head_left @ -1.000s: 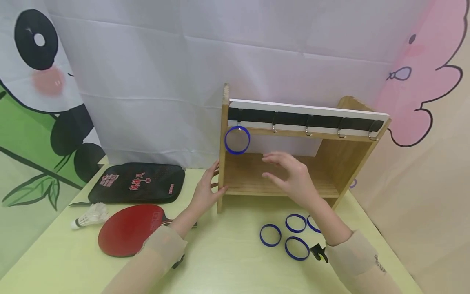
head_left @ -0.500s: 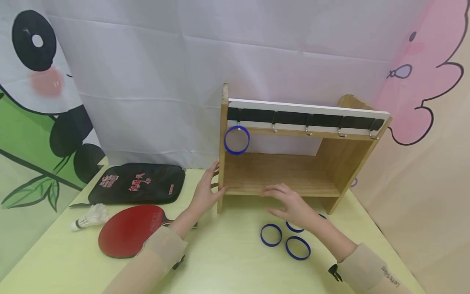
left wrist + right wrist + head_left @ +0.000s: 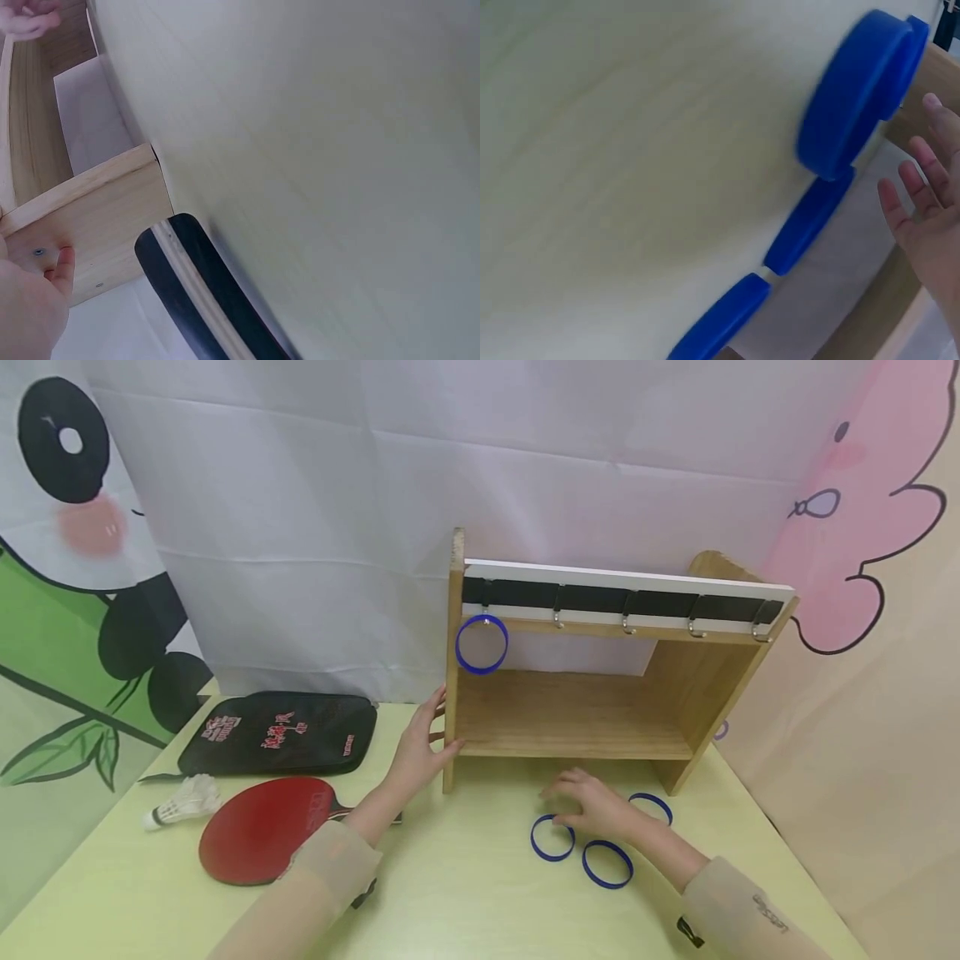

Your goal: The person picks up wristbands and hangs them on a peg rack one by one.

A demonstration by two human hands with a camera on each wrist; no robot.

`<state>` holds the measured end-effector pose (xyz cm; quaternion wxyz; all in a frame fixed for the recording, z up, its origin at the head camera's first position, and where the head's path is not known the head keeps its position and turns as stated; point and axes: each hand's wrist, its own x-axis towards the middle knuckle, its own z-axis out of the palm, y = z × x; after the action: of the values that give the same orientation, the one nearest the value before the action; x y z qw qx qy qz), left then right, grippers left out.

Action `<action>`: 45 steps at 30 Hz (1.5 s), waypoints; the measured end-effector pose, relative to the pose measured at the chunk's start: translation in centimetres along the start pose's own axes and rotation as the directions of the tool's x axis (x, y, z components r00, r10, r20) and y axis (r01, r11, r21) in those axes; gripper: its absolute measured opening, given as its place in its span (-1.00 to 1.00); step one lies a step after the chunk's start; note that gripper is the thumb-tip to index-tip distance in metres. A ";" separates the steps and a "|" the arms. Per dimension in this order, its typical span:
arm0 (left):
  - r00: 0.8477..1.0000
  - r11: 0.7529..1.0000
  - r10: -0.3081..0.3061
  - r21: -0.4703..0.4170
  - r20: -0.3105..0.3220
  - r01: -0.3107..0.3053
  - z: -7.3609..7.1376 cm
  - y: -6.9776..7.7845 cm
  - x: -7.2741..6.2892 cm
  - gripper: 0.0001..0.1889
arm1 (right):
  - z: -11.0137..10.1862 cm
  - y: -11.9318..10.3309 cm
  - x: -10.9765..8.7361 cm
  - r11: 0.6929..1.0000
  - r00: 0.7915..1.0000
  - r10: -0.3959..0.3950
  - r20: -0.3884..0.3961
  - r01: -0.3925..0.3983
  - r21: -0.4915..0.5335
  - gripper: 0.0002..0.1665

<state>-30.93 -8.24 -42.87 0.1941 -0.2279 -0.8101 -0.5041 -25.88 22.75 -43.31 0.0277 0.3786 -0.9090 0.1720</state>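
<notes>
My left hand (image 3: 412, 756) holds the left side panel of a wooden shelf (image 3: 570, 718), thumb at the front edge and fingers along the outside. Blue rings lie on the table before the shelf: a left one (image 3: 552, 858), a front one (image 3: 607, 886) and a right one (image 3: 663, 802). Low over them is my right hand (image 3: 596, 806), fingers loosely bent and holding nothing; it hides the spot where another ring lay. In the right wrist view its fingers spread beside the blue rings (image 3: 847, 97). One more blue ring (image 3: 481, 671) hangs from the shelf's leftmost hook.
Several metal hooks (image 3: 627, 627) line the shelf's front rail. To the left lie a red table tennis bat (image 3: 266, 831), a white shuttlecock (image 3: 187, 802) and a black case (image 3: 281, 733). The bat's handle (image 3: 191, 277) is close to my left wrist.
My right hand has come down from in front of the shelf to the rings on the table. The left hand keeps its hold on the side panel.
</notes>
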 end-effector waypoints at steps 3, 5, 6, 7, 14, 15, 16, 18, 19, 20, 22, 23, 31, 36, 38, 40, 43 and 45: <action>1.000 1.000 0.006 0.008 -0.001 -0.006 -0.1 0.0 0.0 -0.05 | 0.6 0.6 0.0 1.000 0.999 -0.011 0.037 0.011 0.004 -0.61; 1.000 1.000 0.013 0.016 -0.002 -0.013 -0.1 -0.1 0.0 -0.05 | 0.8 0.9 0.1 1.000 0.998 -0.018 0.058 0.017 0.011 -0.64; 1.000 1.000 0.011 0.019 -0.003 -0.011 -0.1 -0.1 0.0 -0.05 | 0.9 1.0 0.1 1.000 0.998 -0.020 0.066 0.019 0.012 -0.65; 1.000 1.000 0.013 0.023 -0.004 -0.013 -0.1 -0.2 0.0 -0.05 | 1.0 1.1 0.1 1.000 0.997 -0.018 0.072 0.017 0.017 -0.67; 0.999 0.999 0.035 0.031 -0.012 -0.035 0.0 -0.3 0.0 -0.03 | 1.9 1.5 0.4 0.998 0.998 -0.006 0.065 0.002 0.057 -0.85; 0.999 0.999 0.040 0.031 -0.012 -0.040 0.0 -0.3 -0.1 -0.03 | 1.9 1.6 0.5 0.998 0.998 -0.004 0.062 0.000 0.070 -0.87; 0.999 0.999 0.044 0.032 -0.012 -0.044 0.0 -0.3 -0.1 -0.03 | 2.0 1.6 0.5 0.996 0.998 -0.006 0.058 0.001 0.084 -0.90; 0.999 0.998 0.046 0.034 -0.010 -0.045 0.0 -0.3 -0.1 -0.03 | 1.9 1.5 0.7 0.994 0.999 -0.011 0.048 0.006 0.106 -0.92; 0.999 0.999 0.041 0.032 -0.009 -0.041 0.0 -0.3 -0.1 -0.03 | 1.8 1.5 0.8 0.994 0.999 -0.014 0.041 0.009 0.111 -0.93; 0.999 0.999 0.033 0.029 -0.007 -0.032 -0.1 -0.2 -0.1 -0.03 | 1.8 1.4 0.8 0.993 0.999 -0.021 0.033 0.017 0.118 -0.93; 1.000 0.999 0.025 0.021 -0.005 -0.025 -0.1 -0.2 -0.1 -0.04 | 1.5 1.3 1.0 0.992 0.999 -0.035 0.016 0.033 0.123 -0.93; 1.000 1.000 0.023 0.016 -0.004 -0.023 -0.1 -0.2 0.0 -0.04 | 1.4 1.2 1.0 0.991 0.999 -0.042 0.006 0.041 0.128 -0.93; 1.000 1.000 0.017 0.017 0.002 -0.017 0.1 -0.2 0.1 -0.05 | 0.3 0.4 1.1 0.985 0.999 -0.032 0.002 0.031 0.167 -0.95; 1.000 1.000 0.011 0.005 -0.001 -0.011 -0.1 -0.1 0.1 -0.05 | -0.4 -0.3 1.1 0.983 0.999 -0.038 -0.006 0.038 0.179 -0.94; 1.000 1.000 0.007 0.003 0.001 -0.007 -0.1 -0.1 0.1 -0.05 | -0.8 -0.7 1.0 0.983 0.998 -0.050 -0.029 0.054 0.176 -0.92; 1.000 1.000 0.007 0.002 0.002 -0.007 -0.1 -0.1 0.1 -0.06 | -1.2 -1.1 1.0 0.984 0.996 -0.063 -0.058 0.072 0.161 -0.90; 1.000 1.000 0.011 0.006 0.002 -0.011 -0.1 -0.1 0.1 -0.06 | -2.0 -1.6 1.0 0.988 0.993 -0.066 -0.100 0.079 0.134 -0.87; 1.000 1.000 0.011 0.011 0.003 -0.012 -0.1 0.0 0.1 -0.05 | -2.5 -1.9 0.9 0.990 0.990 -0.066 -0.122 0.080 0.114 -0.85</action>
<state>-31.03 -8.32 -42.81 0.1969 -0.2323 -0.8119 -0.4981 -25.42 21.73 -40.23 0.0651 0.4019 -0.8795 0.2465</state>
